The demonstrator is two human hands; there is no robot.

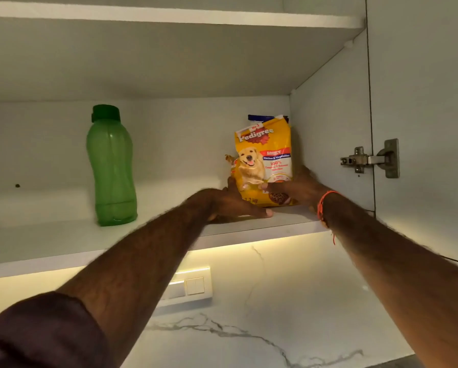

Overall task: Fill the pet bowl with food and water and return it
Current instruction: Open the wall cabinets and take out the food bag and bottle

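Note:
A yellow bag of dog food (265,155) stands upright at the right end of a white cabinet shelf (63,243), against the cabinet's side wall. My right hand (299,188) wraps the bag's lower right side, thumb across its front. My left hand (230,204) presses against the bag's lower left edge, fingers lying along the shelf. A green plastic water bottle (111,166) with a green cap stands upright on the same shelf, well to the left of the bag. No pet bowl is in view.
The cabinet door (421,102) hangs open on the right, with a metal hinge (368,159) at hand height. Another shelf (169,17) runs above. Below the cabinet are a lit marble-pattern wall (275,301) and a white switch plate (190,286).

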